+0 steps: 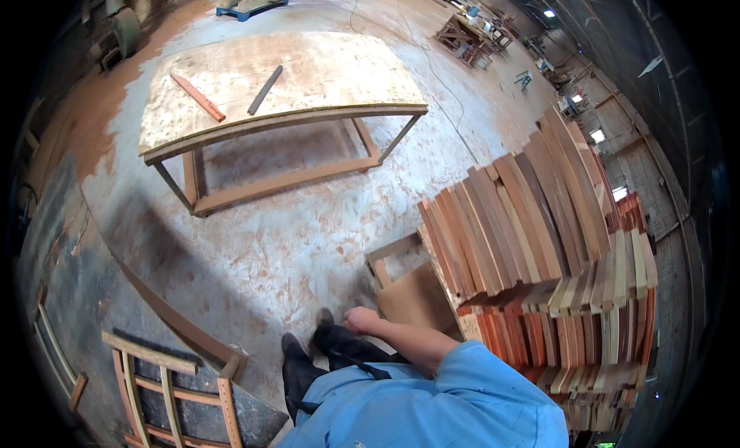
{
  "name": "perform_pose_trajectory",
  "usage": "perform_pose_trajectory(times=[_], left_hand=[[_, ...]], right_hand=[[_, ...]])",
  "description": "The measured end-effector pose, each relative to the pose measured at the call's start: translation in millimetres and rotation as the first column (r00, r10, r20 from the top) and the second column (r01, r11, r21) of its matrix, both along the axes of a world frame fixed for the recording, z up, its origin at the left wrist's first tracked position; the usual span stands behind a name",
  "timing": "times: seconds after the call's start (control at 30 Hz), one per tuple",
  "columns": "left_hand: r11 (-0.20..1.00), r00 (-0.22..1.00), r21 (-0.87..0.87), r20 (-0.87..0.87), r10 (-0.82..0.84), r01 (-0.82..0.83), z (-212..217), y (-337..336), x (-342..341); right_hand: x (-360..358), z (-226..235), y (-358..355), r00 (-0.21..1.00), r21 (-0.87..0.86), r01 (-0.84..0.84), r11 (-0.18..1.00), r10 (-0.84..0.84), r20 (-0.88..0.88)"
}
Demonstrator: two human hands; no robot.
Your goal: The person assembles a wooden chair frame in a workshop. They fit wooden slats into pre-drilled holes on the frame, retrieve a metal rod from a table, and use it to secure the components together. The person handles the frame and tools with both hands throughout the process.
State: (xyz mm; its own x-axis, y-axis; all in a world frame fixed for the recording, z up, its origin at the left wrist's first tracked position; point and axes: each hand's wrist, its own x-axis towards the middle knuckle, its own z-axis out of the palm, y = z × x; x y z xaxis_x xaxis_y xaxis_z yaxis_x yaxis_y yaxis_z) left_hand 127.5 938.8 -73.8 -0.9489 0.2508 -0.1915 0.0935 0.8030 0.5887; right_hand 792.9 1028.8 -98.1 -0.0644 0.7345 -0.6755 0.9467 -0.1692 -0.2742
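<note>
My right hand (pixel 361 321) is in front of my dark trousers, its fingers curled closed, and no object shows in it. The bare forearm comes out of a blue sleeve. My left hand is out of sight. Nearest to the right hand is a brown board or box-like panel (pixel 420 298) beside a small wooden frame. To its right rises a tall stack of cut wooden boards (pixel 509 217). Ahead stands a low wooden table (pixel 331 67) bearing a reddish wood strip (pixel 197 97) and a dark grey strip (pixel 265 90).
At the lower left is a slatted wooden frame (pixel 171 394) near a dark surface with a curved brown edge (pixel 173 313). Sawdust and pale marks cover the floor (pixel 293 240). A cluttered workbench (pixel 466 40) and a cable (pixel 447 86) are farther off.
</note>
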Motion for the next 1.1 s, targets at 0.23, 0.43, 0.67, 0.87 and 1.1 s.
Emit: perform_pose_trajectory(times=[0.23,0.43,0.67,0.87,1.1], left_hand=[[0.999,0.904,-0.046,-0.427,-0.032,0.013,55,58,76],[0.946,0.831,-0.182,-0.454,-0.321,0.266,80,183,158],[0.302,0.302,0.033,-0.005,-0.953,0.953,82,415,464],[-0.038,-0.048,-0.044,-0.253,-0.966,0.998,51,628,579],[-0.023,-0.096,-0.323,-0.212,-0.973,0.946,60,799,646]], right_hand=[[35,-12,145,0.981,0.067,0.165,0.984,-0.156,-0.119],[105,-37,253,0.914,0.123,0.313,0.942,-0.264,-0.308],[177,-22,370,0.746,0.122,0.606,0.786,-0.509,-0.430],[259,5,419,0.427,-0.098,0.842,0.531,-0.766,-0.480],[331,16,382,-0.018,-0.176,0.982,0.061,-0.908,-0.419]])
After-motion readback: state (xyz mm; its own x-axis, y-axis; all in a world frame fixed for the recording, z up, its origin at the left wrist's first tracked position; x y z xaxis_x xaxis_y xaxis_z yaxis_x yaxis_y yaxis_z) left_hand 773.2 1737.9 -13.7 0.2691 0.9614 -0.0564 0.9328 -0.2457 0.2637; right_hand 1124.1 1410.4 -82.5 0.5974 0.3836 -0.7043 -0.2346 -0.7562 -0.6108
